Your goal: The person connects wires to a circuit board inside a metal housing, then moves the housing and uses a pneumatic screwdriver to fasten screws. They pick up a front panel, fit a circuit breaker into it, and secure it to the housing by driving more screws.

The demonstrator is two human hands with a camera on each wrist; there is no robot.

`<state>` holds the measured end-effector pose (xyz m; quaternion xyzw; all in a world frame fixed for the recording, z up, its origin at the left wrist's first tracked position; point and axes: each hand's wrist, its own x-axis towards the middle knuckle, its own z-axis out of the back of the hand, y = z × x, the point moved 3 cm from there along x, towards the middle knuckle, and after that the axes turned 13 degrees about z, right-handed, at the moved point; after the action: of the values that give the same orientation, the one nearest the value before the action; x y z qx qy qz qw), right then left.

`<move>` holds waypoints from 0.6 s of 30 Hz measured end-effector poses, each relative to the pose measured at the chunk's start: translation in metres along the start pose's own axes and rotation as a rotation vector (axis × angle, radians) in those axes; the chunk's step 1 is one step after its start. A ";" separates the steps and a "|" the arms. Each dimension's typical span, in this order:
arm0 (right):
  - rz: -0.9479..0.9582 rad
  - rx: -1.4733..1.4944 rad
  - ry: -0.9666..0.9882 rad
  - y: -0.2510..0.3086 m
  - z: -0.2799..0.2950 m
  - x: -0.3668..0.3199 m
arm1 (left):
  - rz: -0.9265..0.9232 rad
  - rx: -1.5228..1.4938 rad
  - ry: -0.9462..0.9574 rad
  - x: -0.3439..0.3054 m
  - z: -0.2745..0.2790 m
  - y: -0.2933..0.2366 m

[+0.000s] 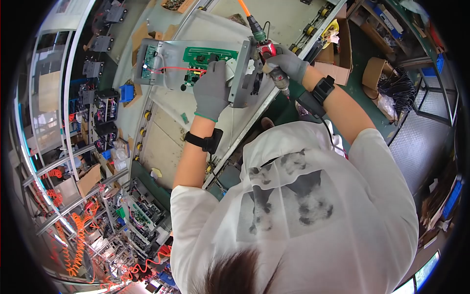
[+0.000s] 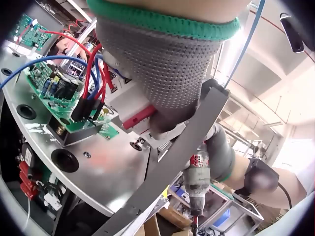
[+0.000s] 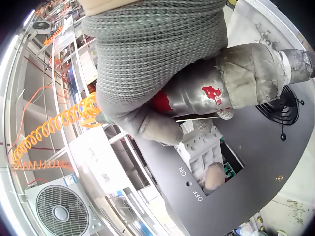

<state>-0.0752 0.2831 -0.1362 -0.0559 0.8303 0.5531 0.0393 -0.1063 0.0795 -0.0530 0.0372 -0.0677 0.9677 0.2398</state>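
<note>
The gloved left hand (image 1: 211, 93) reaches inside a grey metal chassis, behind its upright end panel (image 1: 241, 73). Through a rectangular cutout in the dark panel (image 3: 236, 196) marked ON and OFF, its fingertips show gripping a white block (image 3: 199, 155). Beside that hand lies a green circuit board (image 1: 196, 56) with wires. On the outer side of the panel, the gloved right hand (image 1: 289, 66) grips a worn red and grey power screwdriver (image 3: 197, 91). The tool's bit (image 1: 287, 97) points down, away from the panel in the head view.
The chassis rests on a conveyor line with a metal rail (image 1: 245, 130). Cardboard boxes (image 1: 338, 59) stand beyond the right hand. A black round grille (image 3: 280, 105) is on the panel. An orange hose (image 1: 243, 7) runs up from the tool. Another board (image 1: 149, 61) sits at the chassis's far end.
</note>
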 end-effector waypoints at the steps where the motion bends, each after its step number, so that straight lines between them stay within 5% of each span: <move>1: -0.002 0.005 -0.003 0.003 -0.003 -0.003 | 0.017 0.014 -0.031 0.000 -0.005 0.002; 4: 0.059 0.030 -0.124 0.013 -0.012 -0.008 | 0.063 0.052 -0.048 0.009 -0.013 0.001; 8: 0.005 0.001 0.025 -0.004 0.003 0.003 | 0.155 -0.015 0.014 0.008 -0.013 0.004; 14: 0.044 -0.074 -0.069 0.003 -0.006 -0.004 | 0.229 -0.142 0.213 0.002 -0.033 0.015; 16: 0.038 -0.051 -0.037 0.013 -0.010 -0.010 | 0.211 -0.131 0.043 0.003 -0.038 0.013; 18: 0.042 -0.098 -0.040 0.005 -0.003 -0.003 | 0.112 -0.163 0.065 -0.001 -0.030 0.007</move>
<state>-0.0725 0.2818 -0.1303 -0.0290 0.8022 0.5949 0.0415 -0.1096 0.0773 -0.0839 -0.0177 -0.1404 0.9716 0.1895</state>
